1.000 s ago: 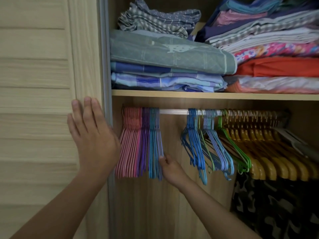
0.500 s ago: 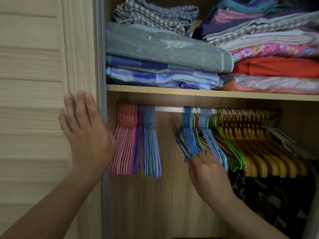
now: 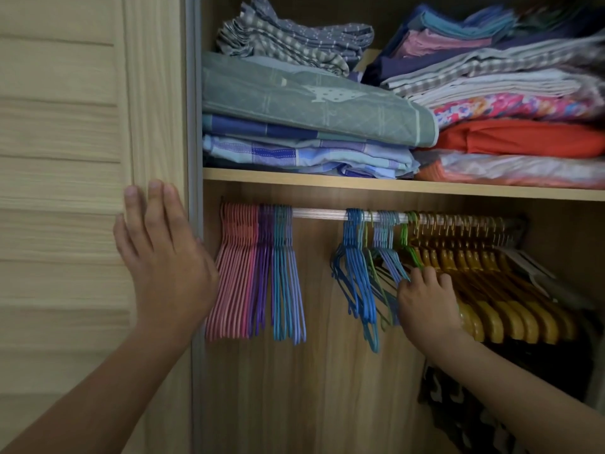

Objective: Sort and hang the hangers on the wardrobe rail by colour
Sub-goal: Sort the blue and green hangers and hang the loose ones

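- Left hand (image 3: 163, 267): lower left of frame, palm flat against the door (image 3: 65, 158), fingers straight and close together, tips pointing up; nothing held.
- Right hand (image 3: 425, 306): lower centre-right, reaching up among the unsorted hangers; fingers curled into the blue and green wires. Whether the grip closes round any one hanger: cannot tell, fingertips hidden.
- Rail (image 3: 319, 213): horizontal, just below the shelf (image 3: 360, 184), bare in the stretch between the two hanger groups.
- Sorted group, left end of rail: pink hangers (image 3: 234, 276) leftmost, purple hangers (image 3: 262, 273) beside them, teal hangers (image 3: 284, 280) to the right, packed touching and hanging straight.
- Mixed group, centre of frame: blue hangers (image 3: 355, 273), lighter blue and green hangers (image 3: 407, 244) tangled, several tilted.
- Wooden hangers (image 3: 491, 290): right part of rail, packed in a row, angled toward lower right, just behind right hand.
- Folded cloth (image 3: 311, 103): stacked in two piles on shelf, upper half of frame.
- Camouflage garment (image 3: 465, 414): lower right, below wooden hangers.
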Demonstrator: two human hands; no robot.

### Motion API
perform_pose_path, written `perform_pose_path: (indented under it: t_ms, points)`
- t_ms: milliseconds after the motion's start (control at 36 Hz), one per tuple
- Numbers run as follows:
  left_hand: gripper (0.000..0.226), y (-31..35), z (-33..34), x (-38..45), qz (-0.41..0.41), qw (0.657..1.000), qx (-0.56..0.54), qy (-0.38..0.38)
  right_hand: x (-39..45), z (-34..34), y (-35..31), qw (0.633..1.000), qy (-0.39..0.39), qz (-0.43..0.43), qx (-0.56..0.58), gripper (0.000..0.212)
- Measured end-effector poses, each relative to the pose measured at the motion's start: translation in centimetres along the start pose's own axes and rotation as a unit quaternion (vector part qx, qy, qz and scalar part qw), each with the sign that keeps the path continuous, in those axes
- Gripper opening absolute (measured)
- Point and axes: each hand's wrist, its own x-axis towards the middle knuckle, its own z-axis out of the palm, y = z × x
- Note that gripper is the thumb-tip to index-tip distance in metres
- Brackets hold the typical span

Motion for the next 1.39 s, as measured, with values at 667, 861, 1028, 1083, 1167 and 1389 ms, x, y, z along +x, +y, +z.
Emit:
perform_pose_path:
  t_ms: [667,861,1028,1083,1167,1389]
  points:
    - [0.083,-0.3,0.4,0.0,0.004,1.0,0.003,0.003,4.6,-4.7,0.6,0.987,0.004,0.047,0.151,0.009]
    - [0.08,-0.2,0.4,0.1,-0.003,1.0,0.018,-0.009,2.0,-3.0,0.8,0.982,-0.023,0.05,0.179,0.01]
    - [0.077,0.3,-0.1,-0.3,-0.018,0.999,0.019,-0.027,-1.7,-1.0,1.4,0.977,-0.051,0.084,0.19,0.011]
    - [0.079,0.5,-0.4,-1.6,-0.03,0.998,0.024,-0.042,-3.7,0.0,1.3,0.971,-0.067,0.09,0.212,0.014]
    - [0.082,1.0,-1.7,-6.7,-0.049,0.996,-0.032,-0.068,-8.6,3.0,0.0,0.944,-0.105,0.112,0.291,0.029]
    - [0.042,3.5,-7.9,-35.8,-0.252,0.793,-0.218,-0.51,-23.3,11.8,-6.4,0.834,-0.287,0.151,0.447,0.039]
